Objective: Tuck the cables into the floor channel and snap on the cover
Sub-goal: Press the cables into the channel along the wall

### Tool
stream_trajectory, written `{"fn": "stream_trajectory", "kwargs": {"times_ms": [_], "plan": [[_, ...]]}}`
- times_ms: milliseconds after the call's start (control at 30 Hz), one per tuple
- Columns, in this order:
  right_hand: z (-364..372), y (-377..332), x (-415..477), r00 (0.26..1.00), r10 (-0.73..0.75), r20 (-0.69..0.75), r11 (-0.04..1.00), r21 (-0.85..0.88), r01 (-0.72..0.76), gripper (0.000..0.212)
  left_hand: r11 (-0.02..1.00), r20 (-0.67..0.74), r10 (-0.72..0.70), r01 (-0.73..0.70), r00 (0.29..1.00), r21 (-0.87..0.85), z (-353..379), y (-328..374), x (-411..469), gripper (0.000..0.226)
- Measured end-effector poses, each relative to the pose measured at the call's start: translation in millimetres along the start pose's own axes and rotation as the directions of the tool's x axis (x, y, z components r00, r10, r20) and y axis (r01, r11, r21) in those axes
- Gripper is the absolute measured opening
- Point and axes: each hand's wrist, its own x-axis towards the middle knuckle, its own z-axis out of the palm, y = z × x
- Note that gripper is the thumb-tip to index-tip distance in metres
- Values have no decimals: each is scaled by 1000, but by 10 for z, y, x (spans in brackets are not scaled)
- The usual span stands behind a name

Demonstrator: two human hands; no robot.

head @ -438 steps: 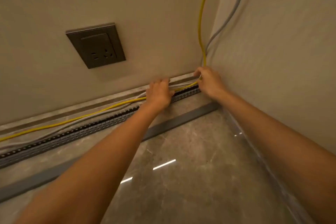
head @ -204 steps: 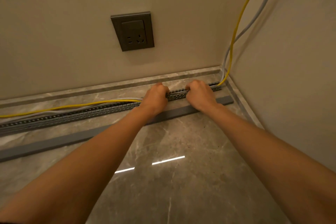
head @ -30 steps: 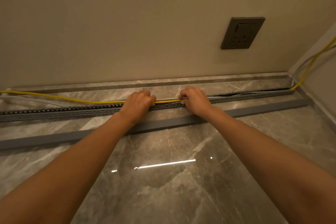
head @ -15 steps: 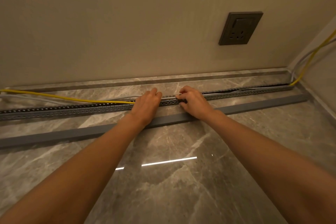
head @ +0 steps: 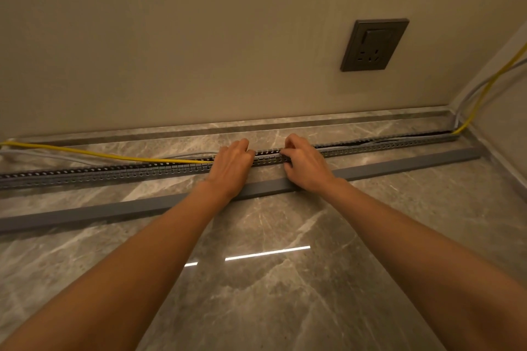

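Where the slotted channel (head: 114,172) runs along the wall: left hand (head: 232,164) and right hand (head: 305,164), fingers curled down on it (grip unclear); yellow cable (head: 114,154) loose leftward; cover (head: 114,212) alongside, unfitted.

A plain beige wall (head: 199,37) fills the upper view. A dark grey wall socket (head: 374,45) is mounted on it toward the right, set slightly tilted in this wide view. A grey marble skirting strip (head: 342,120) runs along the wall's base. Below lies a glossy grey marble floor (head: 285,308) with pale veins, reflecting a thin white streak of light (head: 268,253).
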Motion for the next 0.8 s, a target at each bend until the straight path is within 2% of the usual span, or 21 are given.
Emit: {"fn": "stream_trajectory", "kwargs": {"times_ms": [300, 400, 467, 567, 700, 800], "plan": [[-59, -20, 33, 995, 79, 55, 997, 5, -80, 31, 997, 109, -77, 77, 991, 11, -67, 1, 98, 23], [-66, -6, -6, 994, 82, 74, 997, 10, -83, 30, 998, 93, -64, 65, 994, -7, -73, 21, 83, 23], [-78, 34, -44, 995, 82, 48, 997, -11, -81, 33, 998, 64, -62, 63, 996, -24, -60, 27, 64, 23], [-107, 89, -103, 997, 73, 30, 995, -63, -71, 39, 996, 92, -92, 93, 991, -9, -66, 47, 62, 23], [-116, 166, -149, 995, 89, -51, 992, -86, -94, 33, 987, 130, -158, 156, 979, 21, -106, 168, 75, 26], [-116, 254, -181, 992, 119, -45, 987, -101, -123, 34, 979, 151, -204, 200, 967, 39, -98, 289, 91, 28]]}}
